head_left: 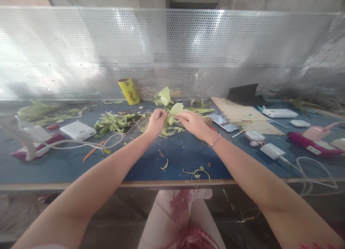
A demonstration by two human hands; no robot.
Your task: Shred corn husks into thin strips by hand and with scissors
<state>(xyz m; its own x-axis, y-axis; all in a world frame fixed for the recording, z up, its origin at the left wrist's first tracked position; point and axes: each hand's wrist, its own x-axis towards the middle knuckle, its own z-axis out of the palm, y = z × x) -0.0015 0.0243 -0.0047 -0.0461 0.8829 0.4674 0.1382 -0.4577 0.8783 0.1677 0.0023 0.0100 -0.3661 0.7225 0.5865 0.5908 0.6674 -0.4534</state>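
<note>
My left hand (156, 123) is closed in a pinch at the left edge of a pale green leafy piece. The fingers of my right hand (194, 124) pinch the right side of this pale green leaf (177, 108), which stands up between the hands. Under the fingertips lies a loose heap of green scraps (171, 129). Left of my left hand there is a pile of cut green stalks (114, 122). Just behind the hands, another pale leaf (165, 96) rests near the mesh. Fingertips are partly hidden by the hands.
A perforated metal screen (172, 44) runs along the back of the blue table (151, 162). A yellow tube (129, 91) leans there. To the right are a phone (223, 122), cardboard (261, 128), chargers (272, 151) and cables. A white power bank (78, 130) and cable lie left.
</note>
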